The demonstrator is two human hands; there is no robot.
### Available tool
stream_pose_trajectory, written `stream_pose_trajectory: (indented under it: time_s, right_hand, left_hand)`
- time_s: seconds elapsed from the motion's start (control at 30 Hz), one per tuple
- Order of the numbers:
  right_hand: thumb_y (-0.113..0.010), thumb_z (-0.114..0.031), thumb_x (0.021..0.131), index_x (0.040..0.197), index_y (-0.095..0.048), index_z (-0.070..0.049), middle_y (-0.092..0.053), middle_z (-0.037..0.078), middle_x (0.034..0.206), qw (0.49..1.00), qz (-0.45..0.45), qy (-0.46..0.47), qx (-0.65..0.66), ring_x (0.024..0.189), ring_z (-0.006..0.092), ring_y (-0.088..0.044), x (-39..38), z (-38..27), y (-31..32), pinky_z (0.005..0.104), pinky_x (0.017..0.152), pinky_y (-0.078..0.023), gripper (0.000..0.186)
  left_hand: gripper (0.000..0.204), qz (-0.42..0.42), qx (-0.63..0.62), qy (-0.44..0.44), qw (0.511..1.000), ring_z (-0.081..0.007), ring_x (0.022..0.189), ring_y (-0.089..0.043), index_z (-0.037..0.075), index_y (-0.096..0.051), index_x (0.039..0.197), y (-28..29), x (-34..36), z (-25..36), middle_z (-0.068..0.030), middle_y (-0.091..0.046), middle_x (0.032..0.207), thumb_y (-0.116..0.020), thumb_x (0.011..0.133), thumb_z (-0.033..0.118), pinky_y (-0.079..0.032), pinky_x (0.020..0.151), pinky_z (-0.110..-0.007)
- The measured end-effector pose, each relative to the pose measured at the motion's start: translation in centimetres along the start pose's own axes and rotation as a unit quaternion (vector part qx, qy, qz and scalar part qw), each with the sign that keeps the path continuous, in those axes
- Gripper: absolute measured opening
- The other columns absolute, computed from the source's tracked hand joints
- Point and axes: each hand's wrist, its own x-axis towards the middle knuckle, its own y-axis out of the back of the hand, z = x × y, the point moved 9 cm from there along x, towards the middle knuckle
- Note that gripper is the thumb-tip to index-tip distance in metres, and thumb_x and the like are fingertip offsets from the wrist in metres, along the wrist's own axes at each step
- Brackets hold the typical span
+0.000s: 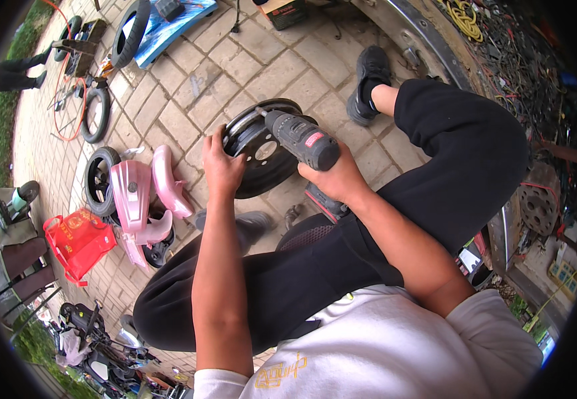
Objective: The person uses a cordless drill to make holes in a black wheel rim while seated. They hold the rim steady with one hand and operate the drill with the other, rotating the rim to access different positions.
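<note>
A black metal wheel rim (260,174) is propped up between my knees, tilted, with several holes in its disc. My left hand (223,163) grips its left edge, thumb on the near side and fingers around the rim. In my right hand (338,174) is a dark cordless drill (295,135), held by its grip, with a red-and-black battery (325,203) below. The drill's nose points at the upper part of the rim; whether its tip touches the metal I cannot tell.
Pink scooter panels (131,193) and small tyres (102,179) lie to the left, near a red bag (79,243). A blue board (172,30) lies beyond on the brick paving. Cables and scrap (528,86) heap along the right. Another person's legs (22,73) show far left.
</note>
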Motion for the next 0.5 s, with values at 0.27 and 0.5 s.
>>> stream_pose_trajectory:
  time_s: [0.27, 0.5]
  right_hand:
    - [-0.070, -0.011, 0.076, 0.089, -0.064, 0.001, -0.067, 0.006, 0.082, 0.999, 0.028, 0.020, -0.009, 0.077, 0.0133, -0.060, 0.4, -0.7, 0.5, 0.0340, 0.073, -0.051, 0.019]
    - [-0.074, -0.006, 0.075, 0.136, -0.054, -0.003, -0.070, 0.015, 0.115, 0.998, -0.055, 0.018, -0.024, 0.108, 0.0219, -0.067, -0.7, -2.1, -1.6, 0.0350, 0.093, -0.052, 0.065]
  left_hand:
    - [0.075, -0.001, 0.024, 0.015, 1.000, -0.0389, 0.109, -0.061, 0.000, -0.054, 0.135, -0.3, 0.2, 0.3, -0.0219, -0.062, 0.117, -0.084, 0.069, 0.017, -0.050, 0.095, -0.043]
    - [0.091, 0.000, 0.023, 0.023, 0.999, -0.0422, 0.116, -0.058, -0.006, -0.041, 0.144, -1.3, 0.2, 1.4, -0.0272, -0.059, 0.126, -0.083, 0.070, 0.025, -0.046, 0.099, -0.047]
